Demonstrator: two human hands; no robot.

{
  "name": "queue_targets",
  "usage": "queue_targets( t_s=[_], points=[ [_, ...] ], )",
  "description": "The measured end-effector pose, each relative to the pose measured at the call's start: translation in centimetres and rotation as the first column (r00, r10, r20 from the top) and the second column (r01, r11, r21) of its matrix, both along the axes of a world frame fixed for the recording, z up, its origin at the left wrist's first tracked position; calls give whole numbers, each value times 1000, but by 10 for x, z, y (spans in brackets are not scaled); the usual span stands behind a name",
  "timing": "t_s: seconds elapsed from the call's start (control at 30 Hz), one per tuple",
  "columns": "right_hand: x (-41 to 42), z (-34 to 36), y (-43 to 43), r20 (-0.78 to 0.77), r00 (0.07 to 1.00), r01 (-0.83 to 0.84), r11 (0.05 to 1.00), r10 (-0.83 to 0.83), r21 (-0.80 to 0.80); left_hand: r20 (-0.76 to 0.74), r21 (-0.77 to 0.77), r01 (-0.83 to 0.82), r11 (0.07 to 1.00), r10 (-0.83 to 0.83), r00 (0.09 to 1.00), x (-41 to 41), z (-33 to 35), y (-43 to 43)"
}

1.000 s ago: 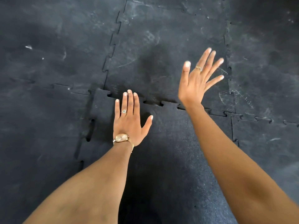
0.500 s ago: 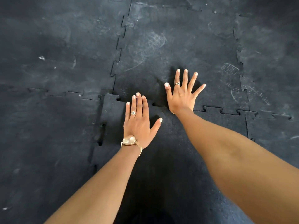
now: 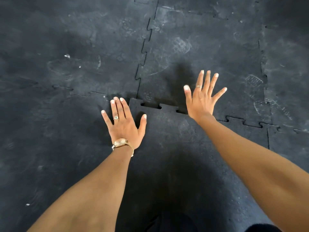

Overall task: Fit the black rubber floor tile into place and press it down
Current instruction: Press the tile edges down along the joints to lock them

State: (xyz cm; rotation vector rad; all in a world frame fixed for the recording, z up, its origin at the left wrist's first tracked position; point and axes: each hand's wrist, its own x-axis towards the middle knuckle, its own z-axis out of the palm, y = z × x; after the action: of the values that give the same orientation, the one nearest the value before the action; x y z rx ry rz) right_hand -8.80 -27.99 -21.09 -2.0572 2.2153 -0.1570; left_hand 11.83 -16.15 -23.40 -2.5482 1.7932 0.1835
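Note:
The black rubber floor tile lies in front of me, its jigsaw-toothed far edge meeting the tiles beyond. Small dark gaps show along that far seam near its left corner. My left hand, with a watch and a ring, lies flat with fingers spread over the tile's left edge, fingertips at the far left corner. My right hand is spread wide over the far seam, wrist above the tile, fingers over the tile beyond; it casts a shadow and I cannot tell whether it touches. Neither hand holds anything.
Interlocking black rubber tiles cover the floor all around, scuffed with pale dust and shoe prints. A toothed seam runs away from me beyond the tile's left corner. Another seam runs at the right. Dark clothing shows at the bottom.
My left hand has slid left, from the tile's surface to its left edge and corner. My right hand went down onto the far seam, then spread wider and seems lifted.

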Motion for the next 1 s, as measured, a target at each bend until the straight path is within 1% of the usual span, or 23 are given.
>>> queue_targets(
  t_s=[0.07, 0.1, 0.13, 0.17, 0.2, 0.27, 0.3, 0.33, 0.47, 0.53, 0.6, 0.63, 0.67, 0.7, 0.77, 0.83, 0.9, 1.0],
  points=[
    [35, 23, -11, 181, 983, -7, 993, 28, -118, -20, 2, -2, 1000, 2, 1000, -1, 1, -2],
    [53, 28, -16, 230, 971, -25, 985, 65, -174, -21, -10, -4, 1000, 3, 1000, -2, 0, -3],
    [68, 27, -17, 228, 968, -62, 976, 110, -207, -19, -15, -7, 1000, 7, 1000, -1, 0, -4],
    [79, 18, -14, 167, 975, -111, 975, 144, -193, -18, -9, -12, 1000, 11, 1000, 1, -2, -4],
    [82, 4, -9, 88, 983, -150, 981, 162, -126, -13, -6, -14, 1000, 14, 1000, 1, -3, -3],
    [82, -23, -9, -15, 991, -132, 990, 133, 40, 12, -25, 2, 1000, -2, 1000, 0, -8, -4],
    [77, -30, -10, -19, 994, -106, 991, 108, 83, -1, -14, 15, 1000, -15, 1000, -1, -7, -4],
    [74, -29, -10, -12, 995, -94, 991, 95, 92, -20, -11, 24, 1000, -24, 1000, -3, -4, -4],
    [78, -28, -13, -33, 994, -106, 991, 109, 80, -11, -89, 41, 995, -42, 999, 6, 1, -11],
    [79, -29, -9, -45, 993, -104, 990, 109, 99, -79, -184, -6, 983, -8, 997, 14, 10, -37],
    [79, -29, -10, -39, 994, -96, 991, 100, 97, -145, -338, -37, 940, -14, 989, 14, 25, -78],
    [79, -30, -12, -28, 995, -92, 992, 95, 91, -147, -402, -35, 915, -27, 989, 12, 31, -99],
    [80, -31, -14, -26, 995, -92, 993, 94, 81, -120, -429, -19, 903, -36, 992, 10, 33, -116],
    [79, -32, -14, -29, 995, -96, 993, 99, 73, -71, -423, 5, 906, -39, 997, 7, 29, -126],
    [78, -36, -14, -31, 995, -93, 993, 95, 69, -11, -311, 43, 950, -49, 999, 5, 8, -130],
    [78, -36, -15, -51, 995, -88, 994, 91, 57, -12, -213, 45, 976, -49, 999, 9, -10, -129],
    [79, -33, -14, -52, 994, -96, 993, 99, 65, -33, -204, 62, 977, -71, 997, 10, -9, -130],
    [79, -32, -14, -55, 993, -99, 993, 102, 61, -1, -200, 95, 975, -97, 995, 9, -6, -132]
  ],
)
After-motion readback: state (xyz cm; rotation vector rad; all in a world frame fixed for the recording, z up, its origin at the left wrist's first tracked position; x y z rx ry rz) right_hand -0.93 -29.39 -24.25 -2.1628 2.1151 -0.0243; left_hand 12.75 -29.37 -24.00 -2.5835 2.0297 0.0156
